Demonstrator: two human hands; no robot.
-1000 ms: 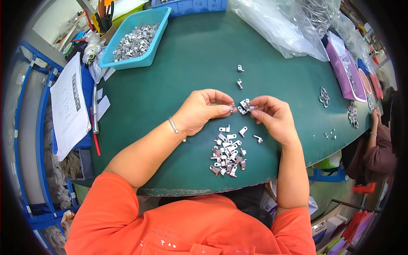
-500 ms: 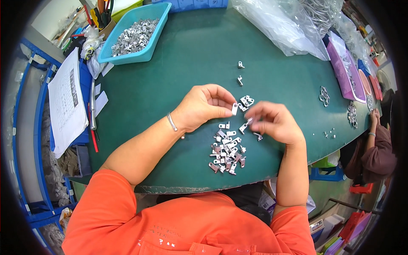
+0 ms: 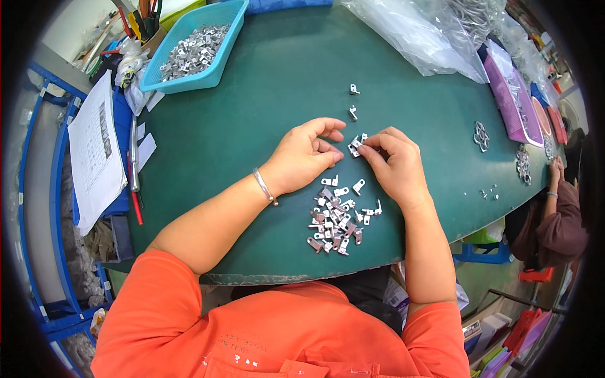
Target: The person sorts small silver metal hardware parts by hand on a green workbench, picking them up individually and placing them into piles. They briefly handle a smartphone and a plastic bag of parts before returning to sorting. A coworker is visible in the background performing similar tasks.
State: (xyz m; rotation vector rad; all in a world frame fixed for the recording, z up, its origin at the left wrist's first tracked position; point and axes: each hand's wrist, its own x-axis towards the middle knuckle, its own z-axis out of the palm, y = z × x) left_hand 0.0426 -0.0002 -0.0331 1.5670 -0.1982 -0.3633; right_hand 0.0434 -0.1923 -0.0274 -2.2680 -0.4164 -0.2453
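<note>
My left hand (image 3: 301,156) is over the green table with thumb and fingers apart and nothing between them. Facing it, my right hand (image 3: 397,162) pinches a small silver metal bracket (image 3: 355,145) between thumb and fingertips; more brackets of the small group there are partly hidden behind the fingers. Nearer to me lies a loose pile of small bent metal brackets (image 3: 333,220), each with a hole, some shiny and some brownish. Beyond my hands, two single brackets stand apart, one bracket (image 3: 353,113) closer and the other bracket (image 3: 354,90) farther off.
A turquoise basket (image 3: 217,74) of similar parts stands far left. Printed sheets (image 3: 94,164) and a red pen (image 3: 137,208) lie at the left edge. Far right are plastic bags (image 3: 422,44), a purple basket (image 3: 513,104) and metal rings (image 3: 481,137). Another person's arm (image 3: 551,201) rests at the right edge.
The bracket in my left fingers is gone from them, and that hand has opened. My right hand has moved up and left from the pile's edge to the small bracket group.
</note>
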